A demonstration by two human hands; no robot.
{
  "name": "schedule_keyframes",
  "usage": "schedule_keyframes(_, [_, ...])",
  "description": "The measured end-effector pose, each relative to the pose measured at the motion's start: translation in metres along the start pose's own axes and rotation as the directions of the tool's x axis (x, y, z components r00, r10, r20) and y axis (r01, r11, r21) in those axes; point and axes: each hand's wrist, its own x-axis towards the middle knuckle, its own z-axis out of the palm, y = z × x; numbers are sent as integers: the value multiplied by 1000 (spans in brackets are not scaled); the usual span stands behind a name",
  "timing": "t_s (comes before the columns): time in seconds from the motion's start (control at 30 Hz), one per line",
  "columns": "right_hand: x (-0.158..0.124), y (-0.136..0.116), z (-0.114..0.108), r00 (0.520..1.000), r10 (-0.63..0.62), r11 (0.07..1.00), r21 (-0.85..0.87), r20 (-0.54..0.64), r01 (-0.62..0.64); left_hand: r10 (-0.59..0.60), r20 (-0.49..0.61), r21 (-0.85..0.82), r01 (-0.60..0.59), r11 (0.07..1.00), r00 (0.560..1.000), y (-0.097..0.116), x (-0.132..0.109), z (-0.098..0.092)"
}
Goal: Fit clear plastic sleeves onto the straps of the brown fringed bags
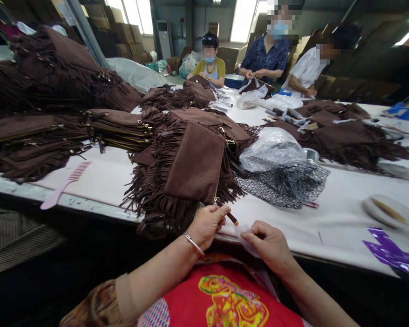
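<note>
A flat brown pouch (pixel 197 163) with a zipper along its right side lies on a heap of brown fringed bags (pixel 153 181). Its dark zipper pull (pixel 232 219), orange-yellow at the tip, hangs out over the table's front edge. Thumb and fingers of my left hand (pixel 209 223) are closed on this pull. To the right, my right hand (pixel 271 245) pinches a small translucent white piece of wrapping (pixel 247 238), which reaches close to the tip of the pull. I cannot tell whether wrapping and pull touch.
A pink comb (pixel 66 184) lies at the table's left edge. Stacked brown pouches (pixel 119 125) stand behind it. Clear plastic and a black-and-white patterned cloth (pixel 282 181) lie right of the heap, then a tape roll (pixel 390 211) and purple plastic (pixel 395 254). Several people work across the table.
</note>
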Motion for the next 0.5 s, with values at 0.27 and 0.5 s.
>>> schedule_keyframes(0.27, [1, -12, 4, 998, -52, 998, -32, 17, 53, -20, 25, -20, 21, 1000, 999, 0, 1, -1])
schedule_keyframes(0.5, [0, -12, 7, 987, -150, 988, -33, 57, 152, -93, 34, -26, 94, 995, 995, 1, 4, -3])
